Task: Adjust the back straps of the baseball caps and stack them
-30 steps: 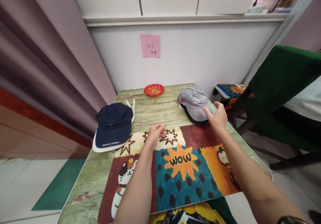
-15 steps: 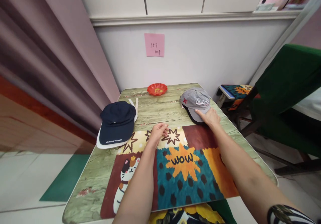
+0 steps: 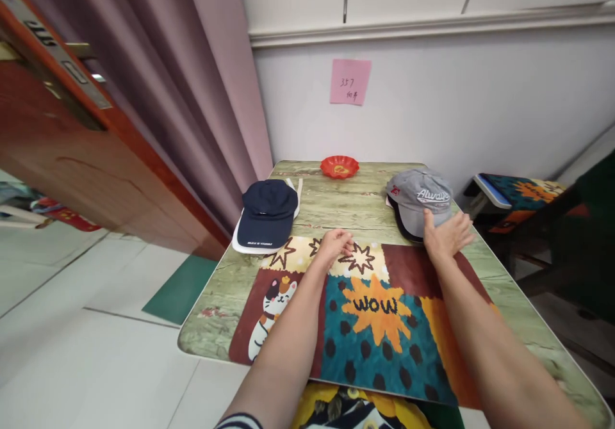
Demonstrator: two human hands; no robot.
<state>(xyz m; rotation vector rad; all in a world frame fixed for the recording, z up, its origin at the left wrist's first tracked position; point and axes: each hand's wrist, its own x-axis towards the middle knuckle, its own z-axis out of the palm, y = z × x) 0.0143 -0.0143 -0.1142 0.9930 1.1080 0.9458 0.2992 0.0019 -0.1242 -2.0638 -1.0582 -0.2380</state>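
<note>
A grey baseball cap [image 3: 423, 189] with "Always" lettering sits at the right of the table, stacked on a black cap [image 3: 407, 225] whose brim edge shows beneath. My right hand [image 3: 449, 234] is at the grey brim, fingers spread, thumb against or just over its front edge; I cannot tell whether it touches. Over the pale star-patterned strip of the mat, my left hand [image 3: 336, 244] hovers or rests with its fingers curled together, and no object shows in it. To its left lies a navy cap [image 3: 269, 208] on top of a white cap [image 3: 238, 242], brims facing me.
A red scalloped dish [image 3: 339, 166] stands at the table's far edge by the wall. The patterned mat [image 3: 379, 307] covers the near middle of the wooden-look table [image 3: 211, 314]. A bench [image 3: 494, 189] and dark chair are on the right; a door [image 3: 120, 153] and curtain are on the left.
My right hand has loosened from the grey cap's brim and spread its fingers. My left hand stays curled over the mat. The view has turned left, bringing the door into sight.
</note>
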